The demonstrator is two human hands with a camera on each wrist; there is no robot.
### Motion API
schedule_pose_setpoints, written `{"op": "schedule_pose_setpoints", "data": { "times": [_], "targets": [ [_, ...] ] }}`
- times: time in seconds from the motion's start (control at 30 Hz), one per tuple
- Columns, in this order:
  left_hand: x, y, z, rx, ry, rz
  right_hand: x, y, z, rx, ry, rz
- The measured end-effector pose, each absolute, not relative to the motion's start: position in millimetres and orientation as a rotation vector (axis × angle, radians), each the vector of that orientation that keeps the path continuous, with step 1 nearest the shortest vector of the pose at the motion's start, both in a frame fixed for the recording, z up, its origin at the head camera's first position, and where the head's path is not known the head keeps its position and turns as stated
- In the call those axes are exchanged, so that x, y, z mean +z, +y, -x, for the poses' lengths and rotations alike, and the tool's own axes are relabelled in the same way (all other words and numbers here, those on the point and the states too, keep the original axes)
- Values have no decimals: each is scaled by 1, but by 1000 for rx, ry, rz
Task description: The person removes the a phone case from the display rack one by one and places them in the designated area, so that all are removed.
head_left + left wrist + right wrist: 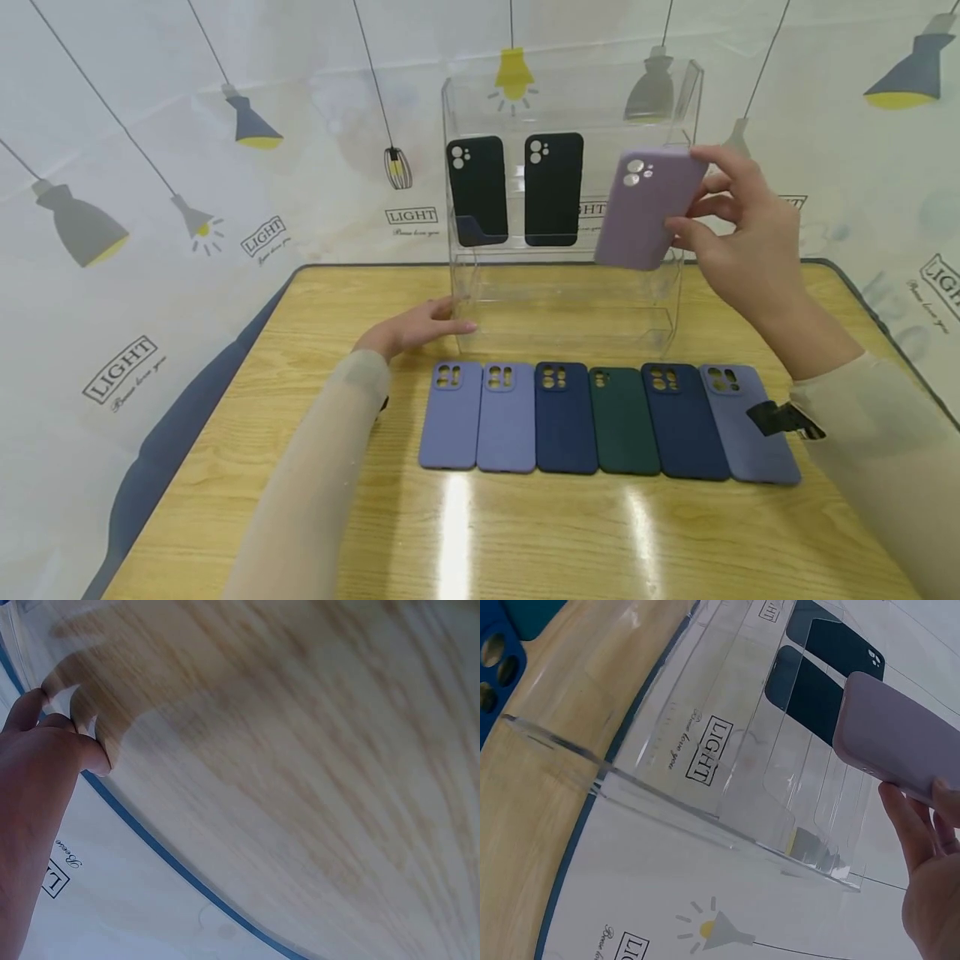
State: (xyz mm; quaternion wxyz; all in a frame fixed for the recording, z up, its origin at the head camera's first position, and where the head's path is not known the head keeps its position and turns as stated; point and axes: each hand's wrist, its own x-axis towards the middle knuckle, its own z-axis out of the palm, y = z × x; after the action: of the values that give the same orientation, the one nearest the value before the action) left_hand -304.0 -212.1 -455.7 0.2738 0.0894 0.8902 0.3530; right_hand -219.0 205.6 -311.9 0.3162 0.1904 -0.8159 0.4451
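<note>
A light purple phone case (651, 210) is pinched along its right side by my right hand (750, 225), in front of the upper right part of a clear acrylic display stand (573, 325). Tilted a little, the case also shows in the right wrist view (904, 739), where the stand's side panel lies below it. Two black phone cases (478, 192) (553, 190) stand side by side on the stand's upper tier. Low at the stand's left side, my left hand (420, 327) rests with its fingers at the panel's edge and thumb extended.
In front of the stand, a row of phone cases lies flat on the wooden table (300, 467): lavender-blue (450, 425), navy (566, 429) and dark green (626, 425) among them. A lamp-printed white backdrop (322, 125) hangs behind the table's far edge.
</note>
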Motion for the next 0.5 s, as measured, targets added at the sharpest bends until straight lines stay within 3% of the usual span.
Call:
{"op": "schedule_pose_setpoints", "data": {
  "times": [0.5],
  "targets": [
    [-457, -211, 303, 945, 2422, -256, -324, 259, 189, 1049, -2258, -436]
  ]
}}
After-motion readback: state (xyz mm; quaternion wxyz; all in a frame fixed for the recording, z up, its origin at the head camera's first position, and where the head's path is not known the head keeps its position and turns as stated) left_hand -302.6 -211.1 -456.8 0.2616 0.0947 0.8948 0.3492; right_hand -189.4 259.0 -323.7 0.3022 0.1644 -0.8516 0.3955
